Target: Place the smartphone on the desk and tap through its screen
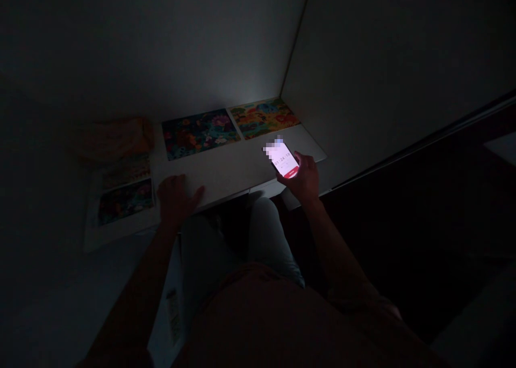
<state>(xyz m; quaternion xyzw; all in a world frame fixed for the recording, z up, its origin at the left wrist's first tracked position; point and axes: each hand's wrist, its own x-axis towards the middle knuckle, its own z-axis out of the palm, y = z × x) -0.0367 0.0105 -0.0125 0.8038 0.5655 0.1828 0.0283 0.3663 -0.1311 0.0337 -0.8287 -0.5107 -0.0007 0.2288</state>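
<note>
In a very dark room my right hand (304, 179) grips a lit smartphone (285, 161) above the right part of a white desk (217, 177). Its pale screen shows timer-like digits and a red bar near the bottom; the upper part is blurred out. My left hand (175, 196) rests on the desk's front edge, fingers spread and nothing in it. Behind the hands lie two colourful printed pictures, a dark floral one (200, 134) and a brighter yellow-orange one (264, 114). Nearest my left hand is a smaller dark picture (126, 200).
An orange, bag-like object (116, 137) lies at the desk's back left, beside another dim picture (126, 170). White walls (226, 45) meet in a corner behind the desk. My legs (266, 233) are under the front edge. The right side is too dark to make out.
</note>
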